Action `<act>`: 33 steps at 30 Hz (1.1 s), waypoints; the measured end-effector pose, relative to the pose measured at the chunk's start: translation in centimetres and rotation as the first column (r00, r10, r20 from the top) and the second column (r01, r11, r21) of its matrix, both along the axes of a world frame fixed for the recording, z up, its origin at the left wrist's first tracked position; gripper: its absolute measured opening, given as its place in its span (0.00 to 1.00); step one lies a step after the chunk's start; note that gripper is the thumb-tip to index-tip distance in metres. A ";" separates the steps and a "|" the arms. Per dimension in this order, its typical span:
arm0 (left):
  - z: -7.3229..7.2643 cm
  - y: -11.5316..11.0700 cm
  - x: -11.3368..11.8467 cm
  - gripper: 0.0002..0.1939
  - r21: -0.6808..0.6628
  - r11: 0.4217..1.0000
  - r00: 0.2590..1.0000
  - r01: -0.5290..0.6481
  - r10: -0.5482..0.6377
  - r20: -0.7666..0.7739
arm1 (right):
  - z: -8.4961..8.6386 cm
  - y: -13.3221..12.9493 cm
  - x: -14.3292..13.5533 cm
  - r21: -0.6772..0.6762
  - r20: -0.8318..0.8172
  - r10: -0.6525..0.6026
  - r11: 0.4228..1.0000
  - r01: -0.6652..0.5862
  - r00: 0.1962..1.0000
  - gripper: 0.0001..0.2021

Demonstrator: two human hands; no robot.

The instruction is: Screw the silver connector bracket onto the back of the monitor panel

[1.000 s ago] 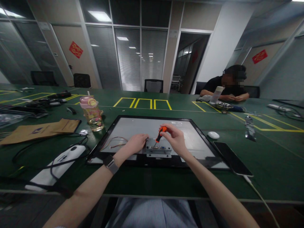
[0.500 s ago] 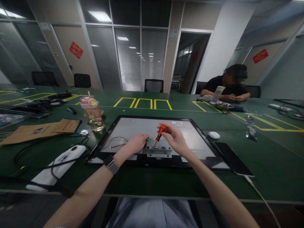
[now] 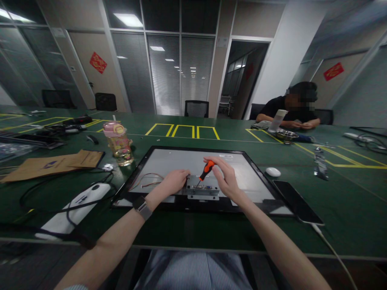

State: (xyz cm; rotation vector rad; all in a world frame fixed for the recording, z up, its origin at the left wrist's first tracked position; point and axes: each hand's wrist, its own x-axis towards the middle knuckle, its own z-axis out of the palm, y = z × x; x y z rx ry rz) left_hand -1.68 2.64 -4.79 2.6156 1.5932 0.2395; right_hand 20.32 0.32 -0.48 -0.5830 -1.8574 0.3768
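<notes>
A flat display panel [image 3: 178, 159] lies face down on the table in front of me, its back grey with a black frame. At its near edge stands a small metal box with ports [image 3: 203, 192]. My left hand [image 3: 177, 180] is closed at the box's left end; what its fingertips grip there is hidden. An orange and black screwdriver [image 3: 207, 170] leans to the right, its tip against the box near the ports. My right hand [image 3: 225, 177] has its fingers around the top of the handle. Thin wires [image 3: 148, 179] lie on the panel to the left.
Left of the panel are a drink bottle [image 3: 118, 145], a brown paper bag [image 3: 57, 165] and a white power strip [image 3: 75, 207] with black cables. On the right lie a phone [image 3: 298, 201] and a white earbud case [image 3: 273, 172]. A person [image 3: 290, 106] sits across the table.
My right hand has shifted its fingers on the screwdriver, so more of the handle shows. The handle leans slightly further right. My left hand stays at the box.
</notes>
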 end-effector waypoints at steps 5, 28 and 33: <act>-0.2 0.1 -0.1 0.17 -0.002 1.000 1.000 -0.002 0.002 0.011 | -0.3 0.6 -0.3 -0.227 -0.147 0.082 0.967 -0.114 0.986 0.13; 0.1 0.0 0.0 0.16 -0.009 1.000 1.000 -0.001 0.001 0.012 | -0.5 -0.2 -0.8 -0.261 -0.162 0.151 0.947 -0.190 0.975 0.17; 0.0 -0.1 0.0 0.17 -0.011 1.000 1.000 -0.003 0.003 0.018 | -0.8 0.4 -0.7 -0.214 -0.190 0.046 0.973 -0.087 0.981 0.12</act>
